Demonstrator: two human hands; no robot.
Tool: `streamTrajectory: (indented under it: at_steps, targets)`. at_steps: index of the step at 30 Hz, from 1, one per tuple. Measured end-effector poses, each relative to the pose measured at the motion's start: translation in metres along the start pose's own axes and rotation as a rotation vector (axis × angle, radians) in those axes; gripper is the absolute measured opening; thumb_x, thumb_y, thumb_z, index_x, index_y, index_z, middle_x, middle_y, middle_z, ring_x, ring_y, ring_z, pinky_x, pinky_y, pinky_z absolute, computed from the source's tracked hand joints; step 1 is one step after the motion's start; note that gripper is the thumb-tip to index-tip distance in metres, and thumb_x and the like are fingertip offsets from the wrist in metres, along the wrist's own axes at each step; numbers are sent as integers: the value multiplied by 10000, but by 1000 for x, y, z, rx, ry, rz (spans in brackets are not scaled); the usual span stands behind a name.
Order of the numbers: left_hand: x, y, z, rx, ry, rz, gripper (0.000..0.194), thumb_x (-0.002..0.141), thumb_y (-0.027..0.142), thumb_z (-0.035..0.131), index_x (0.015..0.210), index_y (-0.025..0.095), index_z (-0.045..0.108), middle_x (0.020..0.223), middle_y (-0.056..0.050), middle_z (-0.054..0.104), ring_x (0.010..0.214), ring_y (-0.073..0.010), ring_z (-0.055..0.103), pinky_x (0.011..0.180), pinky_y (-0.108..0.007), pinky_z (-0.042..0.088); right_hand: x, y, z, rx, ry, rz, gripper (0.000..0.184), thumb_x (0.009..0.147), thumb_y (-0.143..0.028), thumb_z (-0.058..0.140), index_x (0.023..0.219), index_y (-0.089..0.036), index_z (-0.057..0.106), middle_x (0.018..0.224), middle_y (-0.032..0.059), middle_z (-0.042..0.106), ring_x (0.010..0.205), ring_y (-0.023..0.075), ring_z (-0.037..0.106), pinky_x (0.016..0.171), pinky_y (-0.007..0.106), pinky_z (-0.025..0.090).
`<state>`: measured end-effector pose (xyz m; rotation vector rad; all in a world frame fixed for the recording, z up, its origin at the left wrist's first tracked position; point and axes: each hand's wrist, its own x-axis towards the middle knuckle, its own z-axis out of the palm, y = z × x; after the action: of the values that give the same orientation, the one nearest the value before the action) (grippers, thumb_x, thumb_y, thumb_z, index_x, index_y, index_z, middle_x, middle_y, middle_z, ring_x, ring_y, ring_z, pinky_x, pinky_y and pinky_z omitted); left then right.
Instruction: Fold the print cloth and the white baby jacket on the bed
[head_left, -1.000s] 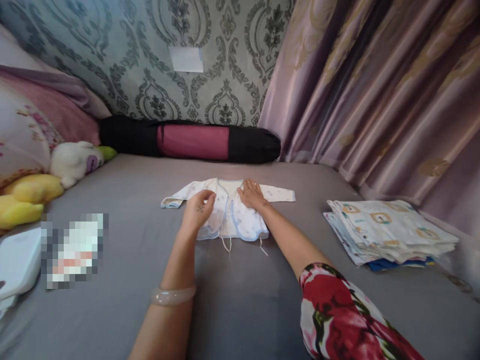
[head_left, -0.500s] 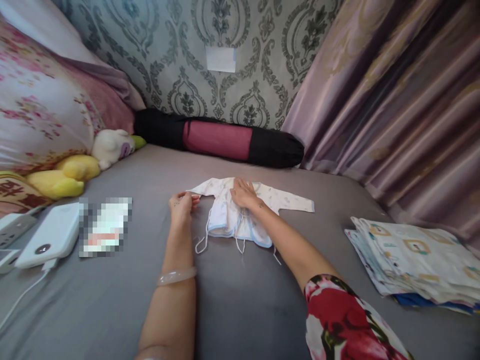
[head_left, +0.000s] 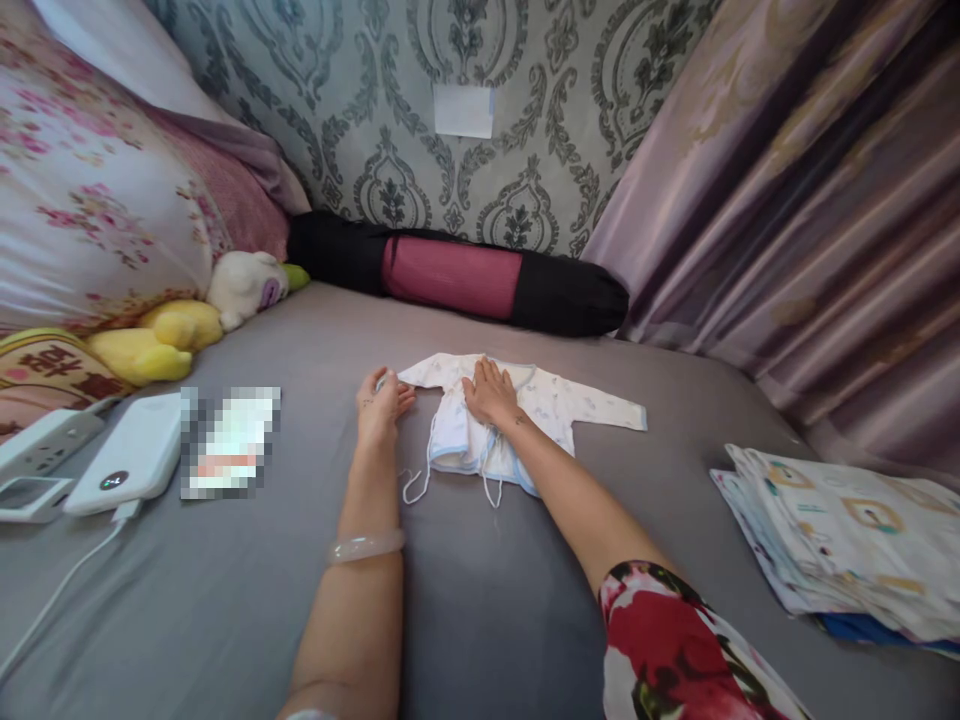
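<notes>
A small white baby shirt (head_left: 551,405) with a faint print, blue edging and white tie strings lies spread on the grey bed sheet (head_left: 480,580). My left hand (head_left: 381,402) pinches the end of its left sleeve, with the cuff mostly hidden by the fingers. Flat on the upper chest of the shirt rests my right hand (head_left: 491,393), fingers stretched out. The right sleeve reaches out straight across the sheet. Part of the lower right hem is covered by my right forearm.
A black and pink rolled bag (head_left: 454,275) lies along the wall. To the left are a floral pillow (head_left: 90,190), plush toys (head_left: 247,285), a white power bank (head_left: 131,455), a power strip (head_left: 49,445) and a blurred phone (head_left: 234,440). Folded cloths (head_left: 847,530) are stacked at right.
The whole view has shifted, so things appear slightly farther right. My left hand still grips the sleeve end, and my right hand stays flat on the shirt.
</notes>
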<state>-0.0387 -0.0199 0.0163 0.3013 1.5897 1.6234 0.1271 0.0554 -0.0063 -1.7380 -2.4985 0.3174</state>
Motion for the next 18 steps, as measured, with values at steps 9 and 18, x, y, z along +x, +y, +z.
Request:
streamTrajectory:
  at_steps: [9,18]
  targets:
    - [0,5,6,-145,-100,-111,416,961,427,461,1273,152,465,850,-89,659,774,-171,703,749,-299,585,-8,-4,3,2,95,98,624,977,-356,218,1513,-43,277,1595,136,210,1474,239,152,1187,432,85]
    - [20,2,23,-20,23,23,87,822,150,584,902,119,595,757,-58,634,793,-167,683,802,-295,554,-11,-3,6,11,161,79,616,956,-319,238,1499,-38,317,1577,136,264,1462,244,194,1184,435,102]
